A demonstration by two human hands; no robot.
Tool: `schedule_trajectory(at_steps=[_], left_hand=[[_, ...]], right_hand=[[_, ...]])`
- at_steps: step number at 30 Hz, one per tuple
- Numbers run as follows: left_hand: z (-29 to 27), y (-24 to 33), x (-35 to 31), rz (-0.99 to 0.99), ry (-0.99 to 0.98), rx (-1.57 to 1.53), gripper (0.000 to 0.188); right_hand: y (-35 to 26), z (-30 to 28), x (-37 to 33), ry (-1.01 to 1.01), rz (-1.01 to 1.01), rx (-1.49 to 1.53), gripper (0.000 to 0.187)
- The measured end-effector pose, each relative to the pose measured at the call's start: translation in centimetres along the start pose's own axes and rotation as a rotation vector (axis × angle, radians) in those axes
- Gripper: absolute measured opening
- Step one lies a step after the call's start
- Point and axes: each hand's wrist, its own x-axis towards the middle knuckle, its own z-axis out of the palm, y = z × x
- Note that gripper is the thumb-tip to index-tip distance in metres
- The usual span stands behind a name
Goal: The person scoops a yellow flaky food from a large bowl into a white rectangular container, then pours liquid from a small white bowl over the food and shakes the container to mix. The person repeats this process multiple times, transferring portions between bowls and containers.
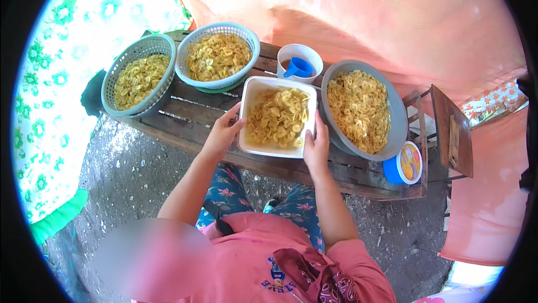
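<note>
White square tub [272,151], yellow slices [278,117] inside, is between left hand [226,127] and right hand [317,145], over slatted bench [350,175], beside gray basin [399,113]. Both hands' fingers grasp opposite sides. Judgement: even grip, level rim; tilting could spill slices.

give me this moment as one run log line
left hand: holding white tub, left side; right hand: holding its right side; contents: yellow slices; right of tub: grey basin; beyond tub: blue cup

You have passage over bare bench [182,117] left of the white tub [270,150]; gray basin [399,117] blocks its right, white bucket [302,50] and pale-blue basket [218,83] its far side.
</note>
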Motion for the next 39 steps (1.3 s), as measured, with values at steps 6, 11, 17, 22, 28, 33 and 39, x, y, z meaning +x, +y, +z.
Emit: schedule_trajectory(at_steps=[6, 11, 17, 22, 28, 33, 39], left_hand=[[-0.4, -0.2, 0.5, 0.081, 0.006, 0.031, 0.053], [-0.9, -0.4, 0.8, -0.057, 0.033, 0.101, 0.055], [-1.0, 0.6, 0.9, -0.071, 0.012, 0.120, 0.054], [-0.8, 0.8, 0.8, -0.014, 0.002, -0.032, 0.055], [-0.8, 0.4, 1.1, -0.015, 0.014, 0.013, 0.055], [-0.1, 0.4, 0.3, -0.055, 0.015, -0.013, 0.055], [0.2, 0.1, 0.8, -0.159, 0.032, 0.031, 0.057]], right_hand=[[-0.8, -0.3, 0.2, 0.098, -0.086, 0.011, 0.056], [-0.8, 0.3, 0.2, 0.096, -0.076, 0.045, 0.056], [-0.2, 0.7, -0.3, 0.065, 0.021, 0.077, 0.056], [-0.8, 0.8, -0.2, 0.134, -0.174, 0.086, 0.057], [-0.6, 0.4, 0.1, 0.140, -0.081, 0.076, 0.052], [0.3, 0.1, 0.2, 0.068, 0.065, 0.189, 0.052], [0.2, 0.0, 0.4, 0.006, 0.181, 0.179, 0.047]])
